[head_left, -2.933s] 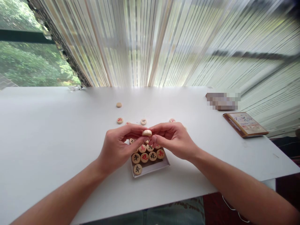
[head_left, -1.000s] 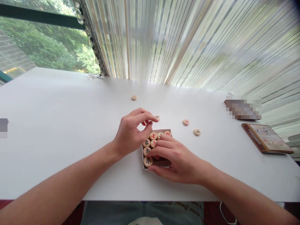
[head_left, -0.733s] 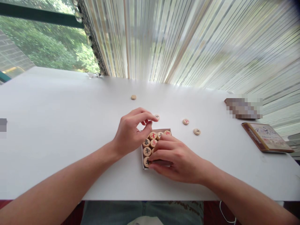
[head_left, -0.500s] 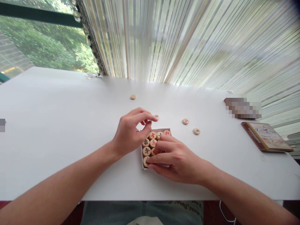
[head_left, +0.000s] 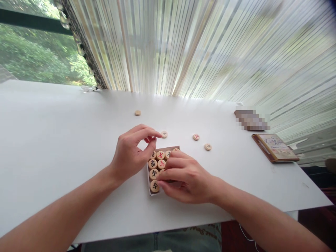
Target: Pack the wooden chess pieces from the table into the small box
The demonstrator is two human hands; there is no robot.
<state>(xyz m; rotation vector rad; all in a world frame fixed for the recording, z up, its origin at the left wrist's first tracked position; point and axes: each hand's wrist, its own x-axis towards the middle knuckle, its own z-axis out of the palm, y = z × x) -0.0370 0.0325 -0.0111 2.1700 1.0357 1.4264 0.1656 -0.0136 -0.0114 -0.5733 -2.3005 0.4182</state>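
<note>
A shallow open box [head_left: 172,148] sits near the middle of the worktop [head_left: 65,140], turned slightly, with round pieces [head_left: 160,155] standing in rows inside, marked in black or red. Its left column, from far to near, is all black-marked, ending with a black piece [head_left: 154,186] in the near left corner. The right hand [head_left: 190,178] covers much of the box's right part, fingers bent and thumb close to the forefinger, the tips at that corner piece; whether they grip anything cannot be told. The left hand [head_left: 133,148] is over the box's far left corner, its thumb and forefinger curved into a loose ring with a small gap at the tips, nothing visible between them. A loose black piece [head_left: 164,134] lies right at its forefinger tip; contact is unclear. Farther right lie a red piece [head_left: 196,137] and, a little nearer, another black piece [head_left: 208,147]; a plain piece [head_left: 138,113] lies at the far left of these. Well to the right rest a flat pack [head_left: 277,148] and, beyond it, a pixelated item [head_left: 250,119]. A striped curtain [head_left: 157,45] stands behind, beside a window [head_left: 34,52] at far left.
</note>
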